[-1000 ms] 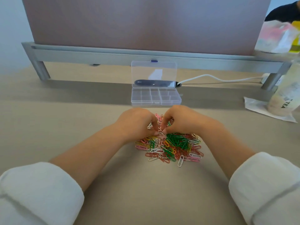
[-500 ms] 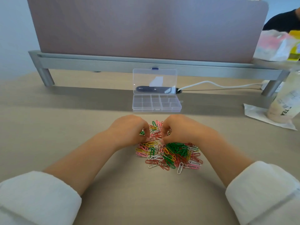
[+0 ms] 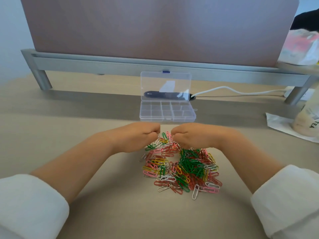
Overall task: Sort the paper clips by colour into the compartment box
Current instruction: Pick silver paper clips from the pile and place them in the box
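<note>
- Plastic compartment box [image 3: 167,116], clear, at upper centre of the frame on the beige bench [image 3: 69,131]; lid [image 3: 165,83] standing upright at its far side.
- Paper clips [image 3: 183,168] heaped in one mixed pile at centre frame, just below the box and apart from it: green, red, pink, yellow, white, silver.
- Left hand [image 3: 139,138] knuckles-up on the upper left edge of the pile, fingers curled under, touching clips; cannot tell whether pinching one.
- Right hand [image 3: 193,138] mirrored on the upper right edge, fingers curled likewise; grip hidden, cannot tell.
- Hands near each other, a narrow gap between, not touching.
- White sleeves [image 3: 29,204] pushed up the forearms, at the lower corners.
- Brown divider panel [image 3: 155,26] on a grey rail [image 3: 120,63] across the top; white cable [image 3: 229,88] trailing right from behind the box.
- Cup marked TEA [image 3: 307,123] on a white napkin [image 3: 276,121] at the right edge.
</note>
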`<state>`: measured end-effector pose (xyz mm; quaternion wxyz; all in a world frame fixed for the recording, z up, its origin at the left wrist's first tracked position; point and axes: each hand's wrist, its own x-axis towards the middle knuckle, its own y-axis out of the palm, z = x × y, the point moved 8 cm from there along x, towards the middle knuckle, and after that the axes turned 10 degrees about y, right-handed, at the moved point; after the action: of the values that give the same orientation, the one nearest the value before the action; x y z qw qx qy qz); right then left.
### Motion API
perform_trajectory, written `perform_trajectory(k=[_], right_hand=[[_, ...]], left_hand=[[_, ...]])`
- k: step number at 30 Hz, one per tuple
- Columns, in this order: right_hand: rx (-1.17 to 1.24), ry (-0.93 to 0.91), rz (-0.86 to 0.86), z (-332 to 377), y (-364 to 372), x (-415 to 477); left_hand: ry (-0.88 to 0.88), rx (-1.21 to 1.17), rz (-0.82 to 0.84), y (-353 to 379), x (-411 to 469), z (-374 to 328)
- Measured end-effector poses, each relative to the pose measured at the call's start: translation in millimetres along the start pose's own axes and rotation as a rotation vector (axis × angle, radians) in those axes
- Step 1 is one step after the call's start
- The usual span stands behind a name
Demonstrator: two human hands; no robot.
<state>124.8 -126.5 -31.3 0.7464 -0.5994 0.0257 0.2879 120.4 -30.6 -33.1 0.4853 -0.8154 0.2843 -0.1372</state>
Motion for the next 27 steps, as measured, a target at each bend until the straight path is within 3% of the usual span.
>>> perform_trajectory(k=[6, 13, 27], right_hand=[[0.039, -0.042, -0.018, -5.3, -1.3, 3.8], [0.135, -0.010, -0.064, -5.5, -4.3, 3.5], [0.394, -0.069, -0.130, -8.9, -6.5, 9.5]], left_hand=[[-0.013, -0.121, -0.177, -8.5, 0.2, 5.8], [-0.038, -0.049, -0.233, -11.6, -9.8, 17.5], [-0.104, -0.278, -0.433, -16.5, -10.1, 27.5]])
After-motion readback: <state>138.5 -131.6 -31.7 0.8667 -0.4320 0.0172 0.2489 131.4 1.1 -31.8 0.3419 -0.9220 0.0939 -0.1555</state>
